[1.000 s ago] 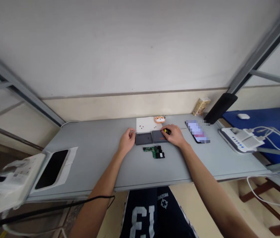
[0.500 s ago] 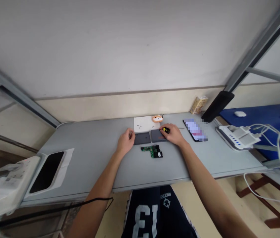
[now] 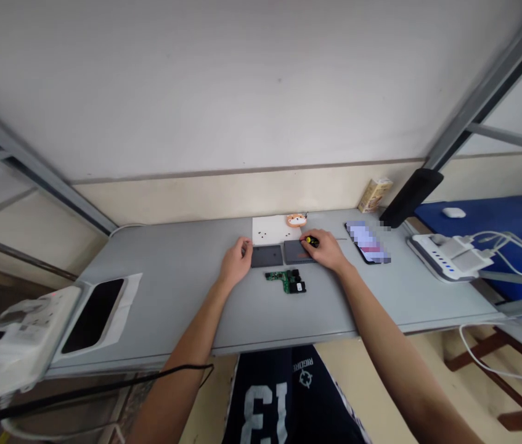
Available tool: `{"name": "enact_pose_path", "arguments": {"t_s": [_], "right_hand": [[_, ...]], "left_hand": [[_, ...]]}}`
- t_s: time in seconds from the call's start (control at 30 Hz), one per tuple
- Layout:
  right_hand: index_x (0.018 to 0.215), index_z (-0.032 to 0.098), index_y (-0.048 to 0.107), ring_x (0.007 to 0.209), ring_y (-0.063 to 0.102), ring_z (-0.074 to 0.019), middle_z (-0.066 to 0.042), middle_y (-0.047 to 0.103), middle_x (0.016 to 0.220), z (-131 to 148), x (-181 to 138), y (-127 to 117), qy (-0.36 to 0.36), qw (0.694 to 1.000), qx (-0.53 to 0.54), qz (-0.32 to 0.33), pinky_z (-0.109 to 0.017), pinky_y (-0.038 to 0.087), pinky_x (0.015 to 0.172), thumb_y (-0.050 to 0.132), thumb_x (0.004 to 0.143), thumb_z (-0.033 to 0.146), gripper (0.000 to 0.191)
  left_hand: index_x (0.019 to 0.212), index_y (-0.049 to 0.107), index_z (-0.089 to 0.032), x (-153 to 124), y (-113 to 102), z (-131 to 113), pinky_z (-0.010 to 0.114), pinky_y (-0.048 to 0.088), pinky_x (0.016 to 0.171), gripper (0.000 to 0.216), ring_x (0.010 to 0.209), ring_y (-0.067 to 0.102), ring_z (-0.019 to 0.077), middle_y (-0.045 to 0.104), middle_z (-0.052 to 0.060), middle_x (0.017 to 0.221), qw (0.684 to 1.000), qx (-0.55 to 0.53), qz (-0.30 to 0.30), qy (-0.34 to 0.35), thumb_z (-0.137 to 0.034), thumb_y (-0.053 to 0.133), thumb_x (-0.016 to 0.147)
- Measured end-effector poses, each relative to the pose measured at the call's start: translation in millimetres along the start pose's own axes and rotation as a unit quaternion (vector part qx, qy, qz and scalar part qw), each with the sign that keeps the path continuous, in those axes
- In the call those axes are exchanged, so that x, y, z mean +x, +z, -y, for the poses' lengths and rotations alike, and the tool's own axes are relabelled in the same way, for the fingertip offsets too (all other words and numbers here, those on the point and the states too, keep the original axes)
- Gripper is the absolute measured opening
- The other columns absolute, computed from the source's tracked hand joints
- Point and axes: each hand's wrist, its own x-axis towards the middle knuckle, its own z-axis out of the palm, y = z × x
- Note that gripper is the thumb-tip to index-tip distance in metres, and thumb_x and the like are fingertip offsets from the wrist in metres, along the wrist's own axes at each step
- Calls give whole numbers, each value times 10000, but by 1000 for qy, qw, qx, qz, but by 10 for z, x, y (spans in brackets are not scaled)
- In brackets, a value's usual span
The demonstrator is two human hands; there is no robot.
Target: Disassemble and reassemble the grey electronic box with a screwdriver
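Note:
My right hand (image 3: 328, 250) is closed round a screwdriver (image 3: 311, 241) with a yellow and black handle; its thin shaft points right. That hand rests over the right end of a dark grey casing half (image 3: 294, 253). To its left lies a second dark flat casing half (image 3: 267, 256). My left hand (image 3: 236, 262) is at that piece's left edge, fingers curled together; whatever is between them is hidden. Just in front of both pieces lies a green circuit board (image 3: 287, 280) with black parts. Behind them, small dark screws (image 3: 262, 234) sit on a white sheet (image 3: 272, 225).
An orange and white animal-faced case (image 3: 296, 220) stands at the back of the grey desk (image 3: 172, 277). To the right are a lit phone (image 3: 366, 242), a small carton (image 3: 375, 195) and a white power strip (image 3: 443, 259). A dark phone (image 3: 94, 314) lies far left.
The view has shifted slightly, so everything sits a little further right in the picture. Both hands keep their places at the casing halves, and the screwdriver stays in my right hand.

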Motion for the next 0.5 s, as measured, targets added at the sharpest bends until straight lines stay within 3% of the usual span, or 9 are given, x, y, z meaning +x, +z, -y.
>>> {"name": "enact_pose_path", "arguments": {"t_s": [0.5], "right_hand": [[962, 274, 747, 973, 670, -249, -16, 782, 1032, 15, -4, 9, 6, 1000, 12, -7, -396, 474, 909, 625, 896, 261, 140]], "left_hand": [[1104, 612, -229, -1, 2, 28, 284, 415, 691, 208, 710, 626, 176, 697, 25, 856, 1000, 0, 13, 12, -316, 440, 1029]]}}
